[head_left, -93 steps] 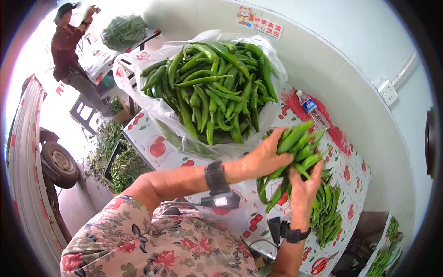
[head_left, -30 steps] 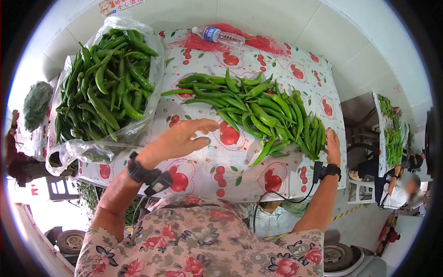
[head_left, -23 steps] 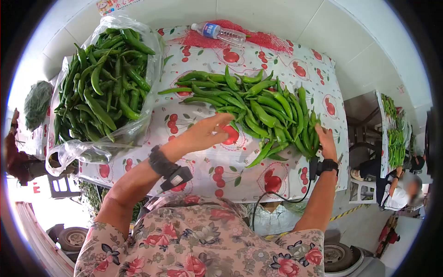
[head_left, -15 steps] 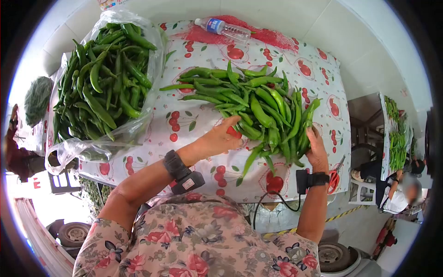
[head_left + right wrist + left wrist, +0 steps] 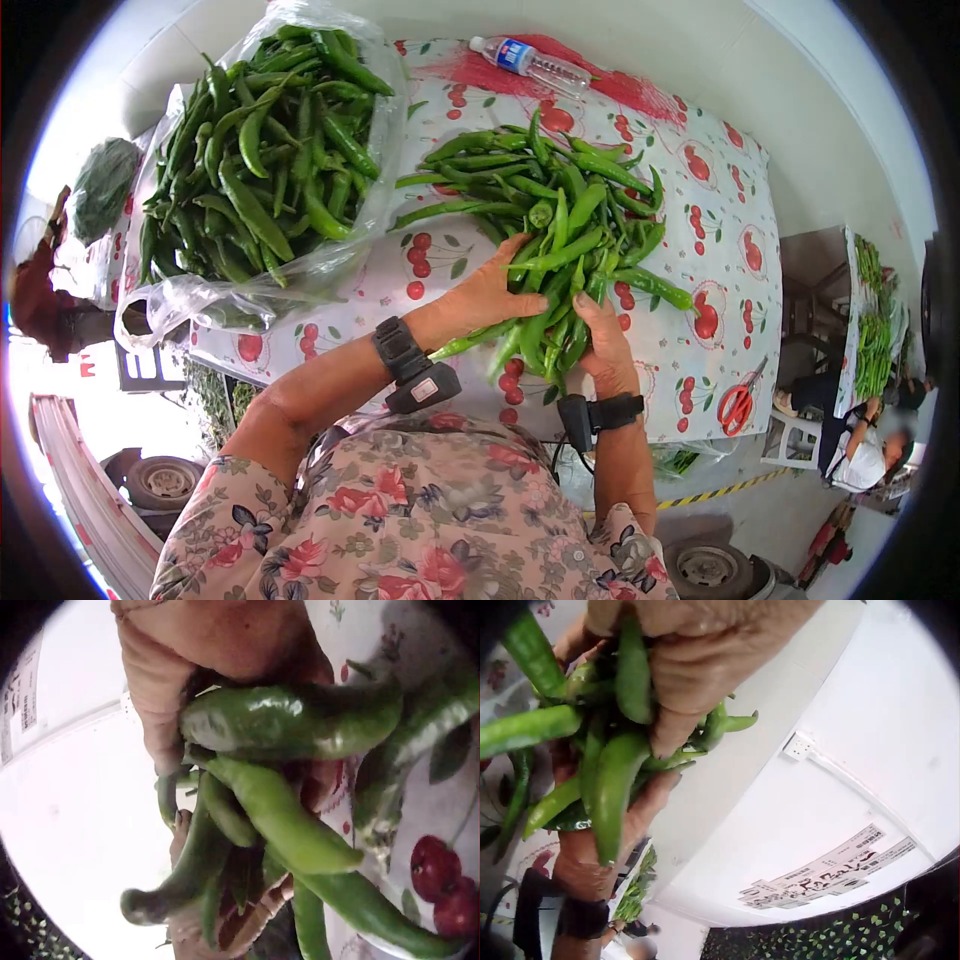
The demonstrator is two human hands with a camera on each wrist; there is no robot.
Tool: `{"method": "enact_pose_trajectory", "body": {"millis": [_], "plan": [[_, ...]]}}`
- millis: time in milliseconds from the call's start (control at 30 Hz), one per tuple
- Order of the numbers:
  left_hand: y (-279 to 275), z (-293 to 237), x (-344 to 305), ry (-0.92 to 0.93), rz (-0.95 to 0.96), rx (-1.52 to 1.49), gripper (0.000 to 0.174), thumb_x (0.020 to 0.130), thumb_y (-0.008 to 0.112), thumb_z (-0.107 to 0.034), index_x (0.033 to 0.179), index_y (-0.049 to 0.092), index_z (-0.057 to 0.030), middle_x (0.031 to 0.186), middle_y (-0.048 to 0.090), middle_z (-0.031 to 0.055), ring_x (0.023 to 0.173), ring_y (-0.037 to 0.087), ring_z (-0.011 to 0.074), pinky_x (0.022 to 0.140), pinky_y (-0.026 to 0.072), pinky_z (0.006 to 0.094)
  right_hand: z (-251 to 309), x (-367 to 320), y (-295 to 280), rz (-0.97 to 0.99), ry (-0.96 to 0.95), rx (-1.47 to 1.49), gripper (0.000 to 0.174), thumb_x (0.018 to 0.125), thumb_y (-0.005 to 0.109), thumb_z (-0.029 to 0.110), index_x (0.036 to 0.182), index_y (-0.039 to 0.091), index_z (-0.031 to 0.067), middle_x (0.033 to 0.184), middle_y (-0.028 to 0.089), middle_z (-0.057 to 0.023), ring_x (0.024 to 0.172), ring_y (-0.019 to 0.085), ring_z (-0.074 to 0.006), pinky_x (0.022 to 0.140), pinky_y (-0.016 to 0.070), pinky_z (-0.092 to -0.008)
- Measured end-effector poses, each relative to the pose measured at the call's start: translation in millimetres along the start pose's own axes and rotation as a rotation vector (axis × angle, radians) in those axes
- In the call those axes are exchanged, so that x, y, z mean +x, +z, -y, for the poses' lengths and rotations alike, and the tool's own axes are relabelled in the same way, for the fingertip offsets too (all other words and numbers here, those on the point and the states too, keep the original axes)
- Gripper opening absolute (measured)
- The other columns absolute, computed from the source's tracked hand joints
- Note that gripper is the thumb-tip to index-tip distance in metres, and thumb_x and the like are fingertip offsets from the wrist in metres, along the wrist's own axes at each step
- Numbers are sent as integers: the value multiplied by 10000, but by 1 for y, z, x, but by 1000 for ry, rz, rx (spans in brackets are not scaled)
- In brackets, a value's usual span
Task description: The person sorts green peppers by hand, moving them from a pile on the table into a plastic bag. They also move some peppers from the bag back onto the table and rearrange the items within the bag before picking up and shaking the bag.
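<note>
In the head view, both hands hold a bunch of long green chili peppers at the near side of a larger chili pile. My left hand grips it from the left, thumb across the front. From the right, my right hand has its thumb pressed along the peppers. The left wrist view has several chilies jutting out at different angles between the two hands. In the right wrist view, a dark chili lies against the right palm; part of that hand's fingers is hidden.
A plastic bag heaped with chilies stands at the left. A plastic bottle lies on red netting at the back. Red-handled scissors lie near the table's right front edge. A white stool and a seated person are beyond it.
One second ago the hands were apart, the right at the pile's right end. Since then they have come together, gathering that end's chilies inward into a bunch. The scissors have come into view.
</note>
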State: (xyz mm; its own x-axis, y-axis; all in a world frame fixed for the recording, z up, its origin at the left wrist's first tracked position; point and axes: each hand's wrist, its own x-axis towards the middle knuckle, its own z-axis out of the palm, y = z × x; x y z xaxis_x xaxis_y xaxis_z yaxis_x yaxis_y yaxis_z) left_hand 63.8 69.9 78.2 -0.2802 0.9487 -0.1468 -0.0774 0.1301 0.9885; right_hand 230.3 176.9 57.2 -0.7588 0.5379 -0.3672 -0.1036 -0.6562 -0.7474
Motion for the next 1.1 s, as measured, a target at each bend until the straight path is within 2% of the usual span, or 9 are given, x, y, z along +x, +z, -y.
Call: {"method": "enact_pose_trajectory", "body": {"millis": [100, 267, 433, 533, 633, 767, 900, 1000, 1100], "plan": [[-10, -17, -12, -70, 1, -93, 914, 733, 717, -158, 1445, 177, 32, 1294, 484, 139, 1166, 468, 171, 1000, 384, 301, 0, 2, 23, 5, -35, -41, 532, 829, 640, 161, 1305, 425, 60, 1169, 558, -78, 999, 582, -195, 804, 526, -363], [-19, -37, -28, -73, -86, 124, 902, 723, 718, -154, 1440, 199, 20, 1274, 507, 152, 1164, 479, 190, 988, 402, 312, 18, -8, 59, 15, -163, -385, 529, 818, 589, 112, 1303, 401, 16, 1115, 569, -85, 986, 573, -175, 764, 512, -308], [-25, -42, -39, 144, -153, 174, 864, 727, 697, -144, 1434, 219, -11, 1306, 494, 183, 1191, 487, 223, 991, 411, 327, 19, -16, 86, -2, -162, -196, 556, 799, 579, 101, 1316, 401, -3, 1200, 538, -117, 1039, 575, -221, 872, 488, -334], [-27, -60, -44, 127, -137, 113, 856, 726, 692, -130, 1434, 221, -24, 1308, 492, 180, 1187, 497, 231, 984, 419, 325, 25, -21, 96, -5, -199, -162, 639, 778, 571, -4, 1375, 342, 10, 1255, 494, -115, 1107, 520, -227, 920, 446, -343], [-31, -84, -51, 182, -182, 114, 874, 704, 699, -124, 1419, 214, 11, 1242, 512, 205, 1163, 503, 250, 982, 410, 323, 39, -23, 114, 35, -227, -231, 641, 772, 592, 21, 1365, 350, 9, 1236, 502, -108, 1085, 525, -220, 914, 445, -335], [-52, -114, -62, 370, -243, 100, 857, 733, 683, -79, 1435, 193, -29, 1276, 514, 180, 1157, 513, 215, 979, 424, 315, 59, -14, 155, 161, -406, -333, 618, 785, 650, 195, 1316, 399, 6, 1212, 518, -94, 1079, 536, -209, 894, 458, -340], [-92, -160, -88, 424, -337, 198, 838, 734, 680, -47, 1427, 208, -26, 1276, 513, 185, 1161, 493, 199, 988, 414, 315, 78, -6, 220, 280, -395, -327, 581, 813, 627, 170, 1319, 394, 4, 1217, 520, -101, 1075, 541, -210, 893, 465, -343], [-131, -187, -111, 447, -431, 291, 798, 739, 682, -52, 1405, 244, -1, 1276, 518, 176, 1188, 478, 196, 1003, 401, 317, 83, 11, 266, 443, -378, -348, 605, 788, 629, 93, 1332, 378, 11, 1207, 503, -82, 1089, 498, -179, 933, 415, -317], [-173, -215, -139, 494, -506, 566, 756, 740, 683, -97, 1383, 298, 7, 1266, 525, 180, 1183, 499, 218, 1000, 404, 324, 70, 22, 319, 574, -373, -171, 582, 789, 635, 73, 1314, 394, 9, 1201, 510, -89, 1081, 505, -179, 922, 425, -329]]}}
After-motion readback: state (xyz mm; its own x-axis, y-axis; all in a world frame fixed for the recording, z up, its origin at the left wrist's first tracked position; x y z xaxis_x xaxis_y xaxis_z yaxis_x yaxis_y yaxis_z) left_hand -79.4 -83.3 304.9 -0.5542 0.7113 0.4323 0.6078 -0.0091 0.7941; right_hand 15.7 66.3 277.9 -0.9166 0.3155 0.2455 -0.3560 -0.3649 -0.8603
